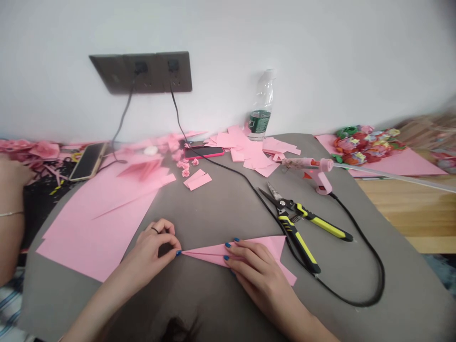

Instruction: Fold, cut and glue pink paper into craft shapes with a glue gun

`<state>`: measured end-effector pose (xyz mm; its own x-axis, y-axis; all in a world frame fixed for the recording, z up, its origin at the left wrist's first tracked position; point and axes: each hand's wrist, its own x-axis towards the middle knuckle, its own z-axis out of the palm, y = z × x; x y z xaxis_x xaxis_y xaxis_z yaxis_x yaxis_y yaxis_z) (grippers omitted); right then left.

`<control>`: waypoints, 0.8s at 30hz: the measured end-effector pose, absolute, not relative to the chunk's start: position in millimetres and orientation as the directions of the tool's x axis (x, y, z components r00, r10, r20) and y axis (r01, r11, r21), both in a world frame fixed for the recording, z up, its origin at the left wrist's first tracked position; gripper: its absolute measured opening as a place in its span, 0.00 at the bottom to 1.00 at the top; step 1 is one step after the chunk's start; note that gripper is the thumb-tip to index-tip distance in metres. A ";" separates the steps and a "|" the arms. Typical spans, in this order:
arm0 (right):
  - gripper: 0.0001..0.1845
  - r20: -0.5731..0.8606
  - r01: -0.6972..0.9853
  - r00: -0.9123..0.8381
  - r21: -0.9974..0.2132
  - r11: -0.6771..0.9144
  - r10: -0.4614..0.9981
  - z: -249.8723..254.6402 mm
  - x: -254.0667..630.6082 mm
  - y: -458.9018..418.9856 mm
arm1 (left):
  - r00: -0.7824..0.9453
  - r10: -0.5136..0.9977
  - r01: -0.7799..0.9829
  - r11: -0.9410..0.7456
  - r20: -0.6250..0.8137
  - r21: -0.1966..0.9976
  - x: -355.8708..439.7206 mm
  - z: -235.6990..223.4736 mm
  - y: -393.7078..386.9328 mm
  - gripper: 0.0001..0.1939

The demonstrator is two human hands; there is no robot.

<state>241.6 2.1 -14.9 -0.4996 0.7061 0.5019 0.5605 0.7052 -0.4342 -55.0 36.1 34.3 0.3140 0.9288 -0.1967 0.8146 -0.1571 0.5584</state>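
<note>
A long pink paper [210,253], folded to a narrow point at its left end, lies on the grey table with a crease along its middle. My left hand [156,247] pinches that pointed tip between thumb and forefinger. My right hand [258,270] rests on the wider part of the folded paper, fingers stretched out and lying flat on it. Just right of the paper are yellow-and-black shears [292,213], their handles spread. Left of my left hand lie large pink sheets [96,218].
A pink glue gun [313,171] with a black cord stands at the right. A plastic bottle [261,109] stands by the wall among pink paper pieces [245,147]. Two phones [89,161] lie at the back. Another person's arm [10,223] reaches in at the left. Cords hang from wall sockets [142,71].
</note>
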 end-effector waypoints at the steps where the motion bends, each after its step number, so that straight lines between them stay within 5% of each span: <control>1: 0.09 0.502 0.562 -0.499 -0.434 0.705 0.706 -15.1 241.5 2.0 | 0.305 0.931 0.820 -0.150 -0.200 0.552 -54.8 33.8 36.0 0.11; 11: 0.08 0.524 0.551 -0.494 -0.429 0.716 0.694 -16.1 241.0 3.3 | 0.124 0.977 0.939 -0.059 -0.174 0.338 -41.8 37.5 25.4 0.11; 18: 0.08 0.532 0.539 -0.484 -0.444 0.716 0.694 -18.8 240.6 3.0 | 0.262 0.952 0.812 -0.128 -0.160 0.569 -46.0 42.1 35.2 0.07; 24: 0.08 0.529 0.539 -0.483 -0.449 0.713 0.698 -18.7 240.5 3.3 | 0.303 0.942 0.794 -0.165 -0.145 0.586 -38.4 31.2 32.8 0.07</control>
<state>240.5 3.3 -18.7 -0.4829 0.6976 0.5292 0.5385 0.7132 -0.4487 -38.4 32.8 31.2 0.3028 0.9419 -0.1453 0.7936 -0.1648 0.5857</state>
